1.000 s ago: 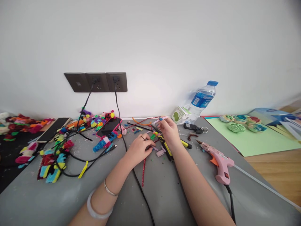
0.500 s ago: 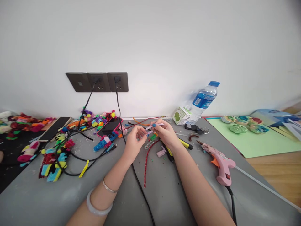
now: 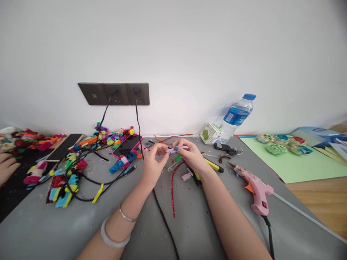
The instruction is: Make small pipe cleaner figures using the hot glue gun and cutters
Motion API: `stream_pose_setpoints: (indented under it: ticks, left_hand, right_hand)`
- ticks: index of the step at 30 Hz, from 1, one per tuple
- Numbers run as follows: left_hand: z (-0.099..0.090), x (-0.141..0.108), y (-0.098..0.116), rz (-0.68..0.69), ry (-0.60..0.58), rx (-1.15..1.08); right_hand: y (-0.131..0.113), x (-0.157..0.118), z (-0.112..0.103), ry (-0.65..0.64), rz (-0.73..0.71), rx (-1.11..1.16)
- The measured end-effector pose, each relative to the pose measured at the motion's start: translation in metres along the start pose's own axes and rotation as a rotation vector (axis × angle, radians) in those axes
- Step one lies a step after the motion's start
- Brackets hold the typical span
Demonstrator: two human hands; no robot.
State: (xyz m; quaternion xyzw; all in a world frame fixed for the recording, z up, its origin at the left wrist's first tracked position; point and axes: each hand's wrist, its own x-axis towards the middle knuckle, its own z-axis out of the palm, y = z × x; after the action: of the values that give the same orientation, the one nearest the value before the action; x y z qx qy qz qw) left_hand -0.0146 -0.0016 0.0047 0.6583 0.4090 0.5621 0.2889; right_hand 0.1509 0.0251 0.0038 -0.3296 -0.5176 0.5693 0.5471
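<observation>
- Above the far middle of the bench (image 3: 195,231), I have a slim lilac strip (image 3: 183,147) in view, held up between both hands.
- Its long axis runs across my view, left to right, with the right end a touch higher and pointing towards the green-and-white box (image 3: 210,133).
- The left hand (image 3: 153,162) pinches the strip's left part between thumb and fingers; the right hand (image 3: 193,157) holds it further along, fingertips close to the other hand's (both show blue nail polish).
- I can't make out the left end, since the fingers cover it; the middle is partly hidden too, while the right tip juts out clear.
- Below the hands, a red glittery stem (image 3: 172,191) curves down the bench towards me, its upper part running in among small scraps that I can't sort out from here.
- The right wrist hides the middle of a yellow-and-black tool (image 3: 215,165); a pale pink piece (image 3: 187,176) lies beside it.
- A black cable (image 3: 163,213) passes behind the left hand.
- At the left edge, another person's hand (image 3: 7,167) is cut off by the frame.
</observation>
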Motion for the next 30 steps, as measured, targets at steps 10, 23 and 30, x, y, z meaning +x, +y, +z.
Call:
stream_pose_setpoints:
  ticks: [10,23,30]
  left_hand:
    - [-0.0055,0.0020,0.0032,0.158,0.041,0.147]
    - [-0.0086,0.0055,0.0027,0.207,-0.026,0.104]
    - [-0.0104,0.0062,0.0011,0.203,-0.014,0.077]
  right_hand:
    - [-0.0091,-0.0035,0.0071,-0.045,0.059,0.063]
    - [-0.0067,-0.0043,0.0054,-0.064,0.099,0.182]
    - [-0.0093,-0.0046,0.0033,-0.096,0.097,0.117]
